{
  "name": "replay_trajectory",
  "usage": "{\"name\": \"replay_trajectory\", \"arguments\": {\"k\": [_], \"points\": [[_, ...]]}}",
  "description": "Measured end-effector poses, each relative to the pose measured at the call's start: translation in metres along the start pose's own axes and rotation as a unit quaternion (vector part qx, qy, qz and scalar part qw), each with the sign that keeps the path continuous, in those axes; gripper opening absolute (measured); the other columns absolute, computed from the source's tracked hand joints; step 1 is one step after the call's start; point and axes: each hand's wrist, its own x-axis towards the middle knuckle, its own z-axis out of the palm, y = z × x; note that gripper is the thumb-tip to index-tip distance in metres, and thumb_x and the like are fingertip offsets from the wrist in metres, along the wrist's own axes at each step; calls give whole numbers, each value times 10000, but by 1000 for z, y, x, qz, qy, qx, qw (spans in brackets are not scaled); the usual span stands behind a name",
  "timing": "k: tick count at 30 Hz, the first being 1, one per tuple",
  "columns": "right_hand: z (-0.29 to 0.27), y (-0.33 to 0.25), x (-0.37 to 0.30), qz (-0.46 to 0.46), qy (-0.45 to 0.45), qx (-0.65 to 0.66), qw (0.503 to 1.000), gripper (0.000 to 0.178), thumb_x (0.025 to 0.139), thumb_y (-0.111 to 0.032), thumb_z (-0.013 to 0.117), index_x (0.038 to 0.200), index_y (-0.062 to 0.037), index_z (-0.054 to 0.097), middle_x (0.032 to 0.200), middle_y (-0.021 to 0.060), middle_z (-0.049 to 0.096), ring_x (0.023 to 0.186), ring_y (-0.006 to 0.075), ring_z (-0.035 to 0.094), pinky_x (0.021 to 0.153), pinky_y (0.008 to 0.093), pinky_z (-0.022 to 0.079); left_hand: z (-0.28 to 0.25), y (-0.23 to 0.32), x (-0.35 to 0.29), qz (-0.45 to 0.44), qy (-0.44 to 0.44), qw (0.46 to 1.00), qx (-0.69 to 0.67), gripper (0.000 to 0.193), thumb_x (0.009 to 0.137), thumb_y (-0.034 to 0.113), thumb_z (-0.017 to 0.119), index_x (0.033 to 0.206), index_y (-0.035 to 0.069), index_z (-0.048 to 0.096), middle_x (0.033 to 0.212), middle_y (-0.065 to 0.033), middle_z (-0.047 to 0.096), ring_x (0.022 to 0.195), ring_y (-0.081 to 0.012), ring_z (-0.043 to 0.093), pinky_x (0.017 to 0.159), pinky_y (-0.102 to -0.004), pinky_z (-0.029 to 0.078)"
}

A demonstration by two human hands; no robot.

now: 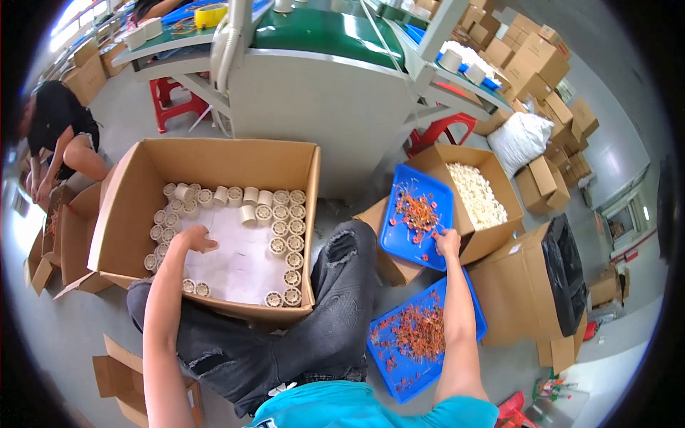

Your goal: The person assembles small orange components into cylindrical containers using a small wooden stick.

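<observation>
A large open cardboard box (228,153) stands before my knees. Short cream-coloured plastic cylinders (280,228) with slotted ends line its sides over a pale sheet (235,267). Above that sheet, beside the left-hand cylinders, hovers my left hand (196,239), fingers apart and nothing visible in them. My right hand (448,244) is at the right edge of the upper blue tray (399,242), its fingertips pinched together. Whatever they hold is too small to make out. Small red parts with thin orange wires (415,212) lie heaped in that tray.
Below it, a second blue tray (385,371) carries more wired parts. A carton of small white pieces (477,196) sits behind. A black-lined carton (564,271) stands at right. A green-topped conveyor (321,32) rises ahead. Another person (64,135) crouches at far left beside cartons.
</observation>
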Motion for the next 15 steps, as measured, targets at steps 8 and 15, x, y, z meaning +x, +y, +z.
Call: {"name": "replay_trajectory", "arguments": {"k": [8, 15], "points": [[-12, -14, -35, -70, 101, -67, 990, 193, 877, -223, 659, 1006, -80, 638, 1009, 211, 688, 982, 414, 649, 826, 512, 505, 2, 3, -5, -41, -49, 998, -18, 606, 809, 525, 690, 1026, -42, 699, 998, -201, 715, 962, -326, 682, 838, -419, 529], [-63, -10, -21, -121, 136, 103, 978, 110, 892, -97, 596, 949, -15, 641, 869, 242, 680, 744, 371, 687, 699, 490, 511, -20, 21, -18, 11, 36, 996, -80, 580, 856, 489, 667, 1088, -43, 668, 994, -219, 709, 965, -317, 682, 847, -406, 526]]}}
